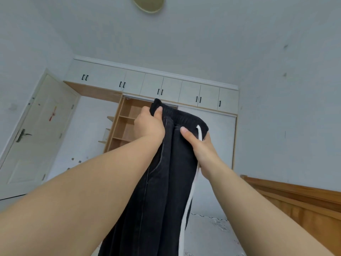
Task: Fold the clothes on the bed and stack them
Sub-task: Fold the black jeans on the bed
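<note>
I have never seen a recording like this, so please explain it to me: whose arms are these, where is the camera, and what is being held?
There is no machine here. A person wears one camera on the head, so you see their own bare arms reaching forward. The left hand and the right hand both grip the elastic waistband of dark trousers, lifted in the air so the legs hang down. A white drawstring dangles beside the right wrist. Behind stands a wardrobe with open wooden shelves. The grey patterned bed shows at the bottom.

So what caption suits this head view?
Both hands, left hand and right hand, hold black trousers up by the waistband.
</note>
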